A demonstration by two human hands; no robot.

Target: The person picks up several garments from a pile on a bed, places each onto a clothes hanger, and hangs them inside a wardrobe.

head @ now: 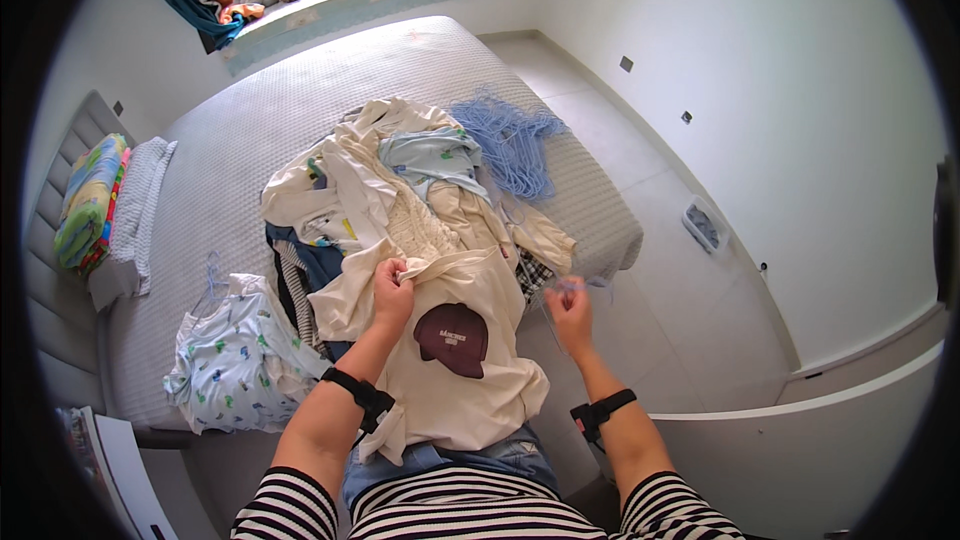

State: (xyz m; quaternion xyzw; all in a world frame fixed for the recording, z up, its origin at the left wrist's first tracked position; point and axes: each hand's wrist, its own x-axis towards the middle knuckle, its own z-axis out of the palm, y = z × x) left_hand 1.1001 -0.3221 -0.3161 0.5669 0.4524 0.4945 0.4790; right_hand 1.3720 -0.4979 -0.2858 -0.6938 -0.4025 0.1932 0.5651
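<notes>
A cream shirt with a dark maroon cap print that bears writing drapes from the bed's edge towards my lap. My left hand pinches it near the neckline. To the right of the shirt, my right hand grips a thin blue clothes hanger, blurred and partly hidden by the fingers. Beyond both hands spreads a pile of clothes, with white, cream and dark garments. A light-blue printed garment lies on top of it.
Many blue hangers lie tangled on the bed, right of the pile. Printed light-blue tops on hangers rest at the left. Folded bedding leans by the headboard. A plastic bin stands on the floor; a white panel is at the lower right.
</notes>
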